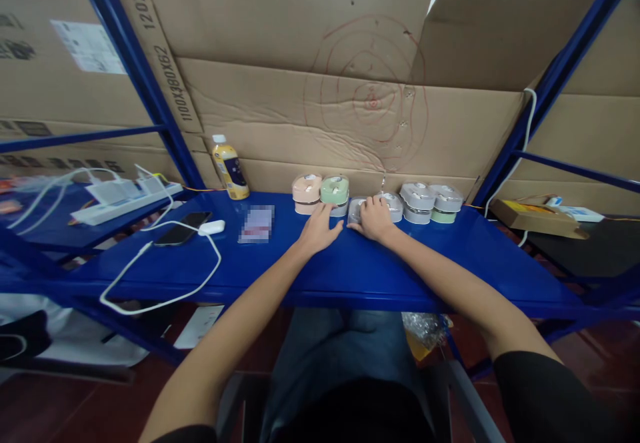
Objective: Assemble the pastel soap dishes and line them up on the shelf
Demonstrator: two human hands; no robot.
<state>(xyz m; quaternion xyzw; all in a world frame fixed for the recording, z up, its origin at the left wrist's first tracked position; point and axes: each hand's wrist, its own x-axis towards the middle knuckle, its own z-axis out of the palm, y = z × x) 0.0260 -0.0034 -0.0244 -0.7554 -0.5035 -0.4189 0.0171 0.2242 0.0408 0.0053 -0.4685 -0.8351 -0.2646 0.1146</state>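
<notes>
My left hand [320, 228] reaches to the front of a pink case stack [307, 188] and a green-topped case stack [335, 190]. Its thumb is spread from the fingers, and the fingertips seem to touch the stacks' lower front. My right hand [375, 218] is curled over a low grey case [356, 210], fingers on top and thumb at the front edge. The palm hides part of that case. Just right of the hand is another grey case [395, 207], partly covered by my fingers.
Two more case stacks with grey tops [419, 196] stand to the right. On the left lie a phone [184, 228], a white cable [219, 263], a blurred packet [257, 224] and a yellow bottle [231, 168]. Cardboard [260, 110] backs the blue table [270, 266]; blue posts flank it.
</notes>
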